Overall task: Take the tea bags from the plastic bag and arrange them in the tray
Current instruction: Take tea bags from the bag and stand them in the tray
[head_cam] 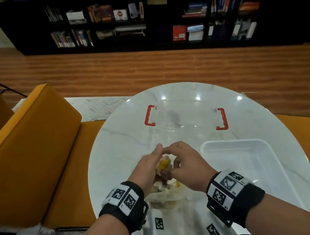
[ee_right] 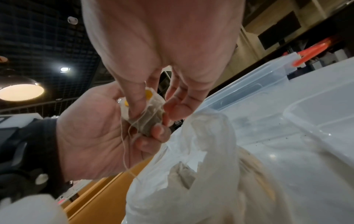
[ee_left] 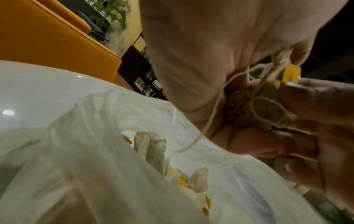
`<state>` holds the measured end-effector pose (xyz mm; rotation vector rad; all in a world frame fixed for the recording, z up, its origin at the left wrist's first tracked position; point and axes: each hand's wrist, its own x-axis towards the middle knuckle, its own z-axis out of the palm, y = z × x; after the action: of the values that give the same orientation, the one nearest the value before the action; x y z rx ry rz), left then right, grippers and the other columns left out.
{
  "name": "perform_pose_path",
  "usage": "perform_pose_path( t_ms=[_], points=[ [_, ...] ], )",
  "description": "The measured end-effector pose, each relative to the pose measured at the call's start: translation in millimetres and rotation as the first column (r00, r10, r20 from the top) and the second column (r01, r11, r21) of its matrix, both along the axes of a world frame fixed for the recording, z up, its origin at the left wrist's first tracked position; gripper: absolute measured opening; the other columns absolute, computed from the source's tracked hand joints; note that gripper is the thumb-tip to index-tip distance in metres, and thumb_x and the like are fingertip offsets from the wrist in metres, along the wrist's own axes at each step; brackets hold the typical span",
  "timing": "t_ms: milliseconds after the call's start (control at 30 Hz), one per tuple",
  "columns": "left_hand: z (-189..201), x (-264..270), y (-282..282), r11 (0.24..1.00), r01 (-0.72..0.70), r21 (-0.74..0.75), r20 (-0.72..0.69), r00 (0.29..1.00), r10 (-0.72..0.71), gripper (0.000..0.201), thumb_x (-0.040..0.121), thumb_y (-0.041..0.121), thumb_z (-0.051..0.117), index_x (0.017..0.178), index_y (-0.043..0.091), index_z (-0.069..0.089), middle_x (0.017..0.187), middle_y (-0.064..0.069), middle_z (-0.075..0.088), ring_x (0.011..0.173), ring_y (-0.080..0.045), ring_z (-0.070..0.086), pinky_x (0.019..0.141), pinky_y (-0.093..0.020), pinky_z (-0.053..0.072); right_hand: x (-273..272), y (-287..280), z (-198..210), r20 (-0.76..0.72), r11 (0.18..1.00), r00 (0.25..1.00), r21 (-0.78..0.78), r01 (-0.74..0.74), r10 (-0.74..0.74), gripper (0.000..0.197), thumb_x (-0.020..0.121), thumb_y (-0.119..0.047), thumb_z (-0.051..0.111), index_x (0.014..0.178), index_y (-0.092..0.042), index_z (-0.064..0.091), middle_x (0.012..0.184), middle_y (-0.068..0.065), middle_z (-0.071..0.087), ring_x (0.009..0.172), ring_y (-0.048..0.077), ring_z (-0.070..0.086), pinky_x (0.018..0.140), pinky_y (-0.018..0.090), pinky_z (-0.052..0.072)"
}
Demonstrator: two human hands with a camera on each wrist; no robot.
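A small clump of tea bags (head_cam: 164, 166) with yellow tags and loose strings sits between my two hands, just above the open white plastic bag (head_cam: 169, 195). My left hand (head_cam: 154, 163) cups and grips the clump (ee_right: 147, 119) in its curled fingers. My right hand (head_cam: 178, 161) pinches one tea bag of the clump from above with thumb and finger (ee_right: 136, 104). More tea bags (ee_left: 153, 151) lie inside the plastic bag (ee_left: 86, 151). The clear tray (head_cam: 234, 141) stands to the right of the hands, and I see nothing in it.
A clear lid with red handles (head_cam: 148, 116) lies at the far side of the round white marble table (head_cam: 116, 136). Orange seats (head_cam: 32, 150) border the table on the left. Two white tagged devices (head_cam: 154, 230) lie at the near edge.
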<state>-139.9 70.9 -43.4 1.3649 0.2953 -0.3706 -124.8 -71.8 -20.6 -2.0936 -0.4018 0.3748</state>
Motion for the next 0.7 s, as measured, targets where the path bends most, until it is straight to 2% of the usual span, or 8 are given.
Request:
perform_pose_path(
  t_ms=[67, 133, 233, 333, 400, 500, 567, 700],
  points=[
    [3, 1, 1, 0.999, -0.017, -0.036, -0.060, 0.998, 0.015, 0.070, 0.085, 0.071, 0.032, 0.068, 0.013, 0.065, 0.064, -0.011, 0.057, 0.057, -0.024, 0.055, 0.056, -0.031, 0.044, 3, 0, 1, -0.019, 1.000, 1.000, 0.001, 0.017, -0.017, 0.032, 0.073, -0.014, 0.079, 0.099, -0.027, 0.066, 0.105, -0.012, 0.051, 0.068, 0.007, 0.058, 0.065, 0.012, 0.046],
    [4, -1, 0, 0.992, -0.066, -0.104, -0.076, 0.995, 0.058, 0.069, 0.078, 0.072, 0.029, 0.061, 0.010, 0.055, 0.057, -0.012, 0.050, 0.050, -0.022, 0.050, 0.053, -0.029, 0.043, 6, -1, 1, -0.075, 0.999, 0.996, 0.029, 0.043, -0.041, 0.025, 0.071, -0.014, 0.080, 0.085, -0.025, 0.063, 0.099, -0.007, 0.058, 0.067, 0.008, 0.062, 0.064, 0.018, 0.048],
    [0, -1, -3, 0.977, -0.161, -0.137, -0.093, 0.984, 0.149, 0.066, 0.074, 0.070, 0.037, 0.074, 0.009, 0.064, 0.070, -0.015, 0.063, 0.062, -0.026, 0.059, 0.062, -0.032, 0.048, 14, -6, -1, -0.243, 0.997, 0.970, 0.079, 0.005, 0.014, 0.017, 0.073, -0.011, 0.079, 0.080, -0.013, 0.064, 0.079, 0.006, 0.069, 0.057, 0.014, 0.061, 0.062, 0.033, 0.053],
    [-1, 1, -9, 0.945, -0.243, -0.220, -0.107, 0.969, 0.225, 0.056, 0.074, 0.063, 0.044, 0.084, 0.012, 0.064, 0.090, -0.012, 0.071, 0.083, -0.031, 0.066, 0.076, -0.041, 0.053, 21, -11, 1, -0.383, 0.980, 0.919, 0.196, -0.019, 0.094, 0.013, 0.076, -0.006, 0.077, 0.083, -0.005, 0.066, 0.071, 0.010, 0.065, 0.056, 0.018, 0.055, 0.056, 0.032, 0.049],
    [4, 1, -15, 0.910, -0.250, -0.332, -0.125, 0.967, 0.221, 0.057, 0.081, 0.060, 0.040, 0.097, 0.010, 0.062, 0.095, -0.015, 0.070, 0.082, -0.030, 0.067, 0.070, -0.040, 0.058, 26, -10, 3, -0.397, 0.979, 0.915, 0.205, 0.008, 0.076, 0.015, 0.076, -0.009, 0.078, 0.087, -0.010, 0.067, 0.080, 0.008, 0.067, 0.060, 0.018, 0.060, 0.059, 0.030, 0.050],
    [5, 2, -23, 0.903, -0.247, -0.351, -0.187, 0.964, 0.191, 0.068, 0.094, 0.061, 0.031, 0.119, 0.005, 0.059, 0.104, -0.018, 0.068, 0.078, -0.029, 0.065, 0.061, -0.037, 0.056, 30, -9, 3, -0.107, 0.998, 0.992, -0.038, 0.056, -0.060, 0.030, 0.071, -0.024, 0.083, 0.095, -0.023, 0.065, 0.089, -0.006, 0.064, 0.075, 0.004, 0.059, 0.067, 0.017, 0.044],
    [5, 3, -25, 0.899, -0.286, -0.332, -0.236, 0.948, 0.214, 0.072, 0.093, 0.065, 0.032, 0.118, 0.004, 0.061, 0.094, -0.018, 0.066, 0.065, -0.025, 0.062, 0.050, -0.031, 0.051, 30, -10, 2, 0.071, 0.992, 0.996, -0.112, 0.061, -0.053, 0.035, 0.068, -0.028, 0.082, 0.097, -0.031, 0.063, 0.089, -0.008, 0.056, 0.079, 0.000, 0.052, 0.065, 0.010, 0.037],
    [0, 6, -25, 0.887, -0.355, -0.296, -0.289, 0.918, 0.271, 0.072, 0.088, 0.071, 0.035, 0.104, 0.007, 0.065, 0.072, -0.010, 0.056, 0.055, -0.020, 0.057, 0.044, -0.025, 0.037, 33, -11, -1, 0.155, 0.993, 0.988, -0.117, 0.010, 0.008, 0.023, 0.072, -0.028, 0.079, 0.092, -0.032, 0.068, 0.086, -0.009, 0.055, 0.081, -0.005, 0.049, 0.069, 0.005, 0.033]
  ],
)
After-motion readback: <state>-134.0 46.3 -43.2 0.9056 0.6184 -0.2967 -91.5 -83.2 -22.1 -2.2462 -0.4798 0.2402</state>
